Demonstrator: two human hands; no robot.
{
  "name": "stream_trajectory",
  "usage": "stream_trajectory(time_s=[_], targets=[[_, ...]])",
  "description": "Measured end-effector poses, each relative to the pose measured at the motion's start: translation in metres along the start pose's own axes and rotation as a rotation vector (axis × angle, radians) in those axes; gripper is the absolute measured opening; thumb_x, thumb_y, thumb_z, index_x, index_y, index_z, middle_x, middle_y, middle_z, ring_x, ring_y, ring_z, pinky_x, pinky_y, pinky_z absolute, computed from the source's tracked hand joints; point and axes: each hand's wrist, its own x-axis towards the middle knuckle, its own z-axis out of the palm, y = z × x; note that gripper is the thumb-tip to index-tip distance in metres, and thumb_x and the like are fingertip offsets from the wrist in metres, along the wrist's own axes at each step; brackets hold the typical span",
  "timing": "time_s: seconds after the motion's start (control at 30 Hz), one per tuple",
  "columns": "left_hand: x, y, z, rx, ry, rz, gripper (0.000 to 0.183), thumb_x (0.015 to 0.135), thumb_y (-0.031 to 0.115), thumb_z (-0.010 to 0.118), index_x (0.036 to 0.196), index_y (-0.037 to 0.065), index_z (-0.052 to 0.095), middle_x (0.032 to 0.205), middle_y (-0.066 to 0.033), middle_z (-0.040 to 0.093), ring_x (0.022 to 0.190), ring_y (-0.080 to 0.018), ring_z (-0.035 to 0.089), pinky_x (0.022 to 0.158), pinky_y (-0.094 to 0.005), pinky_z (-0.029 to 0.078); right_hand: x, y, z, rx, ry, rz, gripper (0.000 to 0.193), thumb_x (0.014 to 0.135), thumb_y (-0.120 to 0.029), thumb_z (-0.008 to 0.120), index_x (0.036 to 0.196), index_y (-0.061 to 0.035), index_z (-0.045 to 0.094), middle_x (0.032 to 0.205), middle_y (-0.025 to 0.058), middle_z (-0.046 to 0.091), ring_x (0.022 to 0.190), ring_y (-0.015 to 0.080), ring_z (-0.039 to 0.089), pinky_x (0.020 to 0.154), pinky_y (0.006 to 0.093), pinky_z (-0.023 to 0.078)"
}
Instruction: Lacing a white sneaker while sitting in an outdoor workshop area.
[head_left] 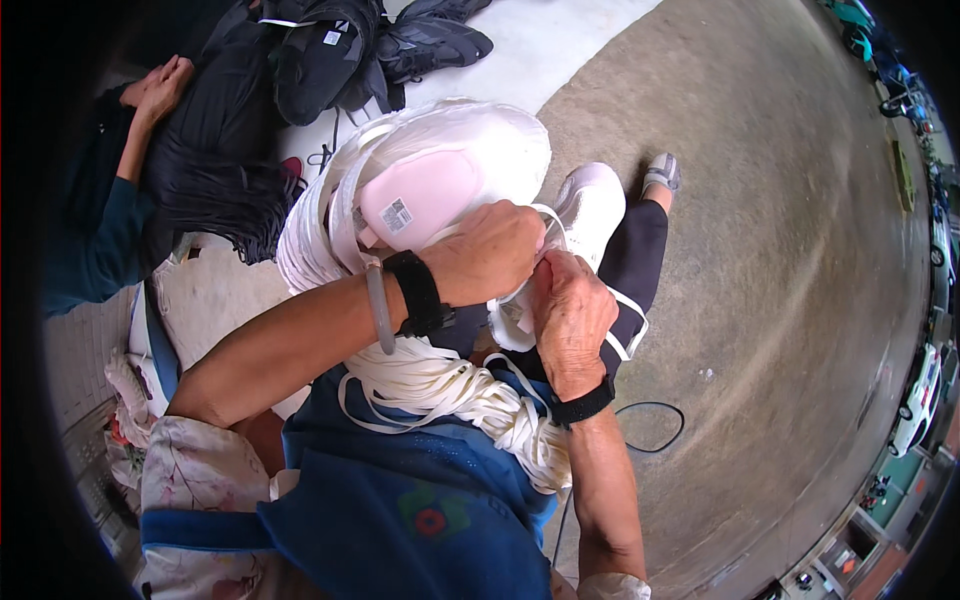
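A white shoe point(592, 205) lies across my lap, its toe pointing away from me. Over its opening my left hand point(497, 252) is closed, fingers pinching a white shoelace point(553, 222). Just to the right and nearer, my right hand point(574, 315) is closed too, thumb and fingers pressed together on the lace. A loop of lace hangs to the right of that hand. My hands hide part of the shoe's opening. Beyond my left hand sits a bulky white pile point(500, 140) with a pink padded piece point(425, 195) bearing a label. A thick bundle of white laces point(430, 385) rests on my blue apron point(370, 500).
Black shoes point(320, 70) lie on a pale surface at the far left. Another person's hands point(160, 90) are beside a mass of black laces point(215, 190). A dark cord point(655, 405) curls on the concrete floor point(780, 250). Vehicles point(918, 400) stand along the right rim.
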Motion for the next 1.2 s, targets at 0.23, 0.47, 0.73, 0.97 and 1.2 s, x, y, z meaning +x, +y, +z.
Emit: stream_trajectory(time_s=[0.23, 0.47, 0.73, 0.97, 1.2], targets=[[-0.004, 0.012, -0.012, -0.044, -0.214, -0.182, 0.014, 0.079, 0.011, 0.061, 0.081, -0.003, 0.063, 0.076, -0.0253, 0.063, 0.078, -0.0425, 0.063, 0.07, -0.0476, 0.048, -0.002, 0.003, 0.005, 0.035, -0.017, 0.028, 0.009, 0.085, -0.014, 0.06, 0.092, -0.0081, 0.062, 0.075, 0.0142, 0.067, 0.064, 0.033, 0.065, 0.058, 0.0419, 0.051], [-0.003, 0.008, -0.002, -0.061, -0.209, -0.15, 0.02, 0.079, 0.009, 0.06, 0.092, -0.005, 0.056, 0.081, -0.0279, 0.063, 0.082, -0.0457, 0.062, 0.071, -0.0493, 0.048, -0.007, 0.007, 0.004, 0.023, -0.012, -0.094, 0.012, 0.082, -0.012, 0.062, 0.092, -0.0081, 0.055, 0.075, 0.0127, 0.065, 0.064, 0.0313, 0.065, 0.054, 0.0414, 0.049], [-0.01, 0.019, -0.002, -0.079, -0.088, -0.187, 0.021, 0.081, 0.006, 0.059, 0.096, -0.004, 0.05, 0.076, -0.026, 0.062, 0.076, -0.0458, 0.061, 0.068, -0.0503, 0.048, -0.02, 0.012, -0.036, 0.17, 0.018, -0.121, 0.008, 0.08, -0.001, 0.062, 0.081, -0.0027, 0.055, 0.071, 0.0132, 0.061, 0.057, 0.0283, 0.061, 0.052, 0.0366, 0.048], [-0.026, 0.03, -0.011, 0.017, -0.075, 0.156, 0.027, 0.075, 0.003, 0.066, 0.101, 0.004, 0.056, 0.112, -0.0157, 0.05, 0.095, -0.0347, 0.056, 0.074, -0.0408, 0.048, -0.037, 0.022, -0.054, 0.874, -0.303, 0.21, 0.008, 0.091, -0.004, 0.057, 0.086, 0.0, 0.061, 0.066, 0.0017, 0.054, 0.063, 0.0069, 0.048, 0.057, 0.0253, 0.043], [-0.021, 0.041, -0.018, 0.196, -0.032, 0.48, 0.015, 0.075, 0.009, 0.064, 0.089, 0.005, 0.061, 0.11, -0.0126, 0.054, 0.103, -0.0301, 0.052, 0.09, -0.0439, 0.041, -0.039, 0.044, -0.058, 0.879, -0.306, 0.338, 0.017, 0.094, -0.014, 0.057, 0.087, 0.0016, 0.06, 0.067, 0.0029, 0.055, 0.063, 0.0091, 0.047, 0.058, 0.0269, 0.043]])
